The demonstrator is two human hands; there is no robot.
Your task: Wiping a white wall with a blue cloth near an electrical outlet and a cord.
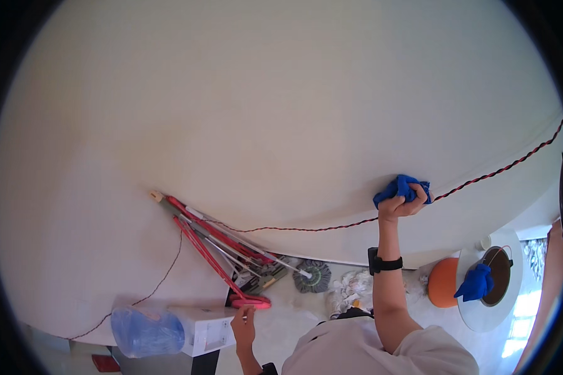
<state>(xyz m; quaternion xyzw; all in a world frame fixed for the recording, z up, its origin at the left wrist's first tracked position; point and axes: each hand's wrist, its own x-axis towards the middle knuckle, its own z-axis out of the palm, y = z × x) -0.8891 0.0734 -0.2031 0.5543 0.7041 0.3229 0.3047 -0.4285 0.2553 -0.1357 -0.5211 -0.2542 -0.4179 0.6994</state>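
My right hand (406, 200) is closed around a crumpled blue cloth (399, 187), which it holds against the pale wall (262, 117). A twisted red and black cable (492, 173) runs along the wall and passes behind that hand and cloth. Low on the left, my left hand (245, 323) is raised in front of the floor with its fingers bent; it appears to hold nothing. Just above its fingertips lies the pink base (253, 302) of a red-handled tool that leans on the wall.
Mops and other long handles (216, 229) lean into the corner beside a grey mop head (312, 275). A blue water bottle (148, 332) and a white box (209, 330) stand lower left. Right are an orange object (443, 282) and a round white table (469, 314) bearing another blue cloth (476, 282).
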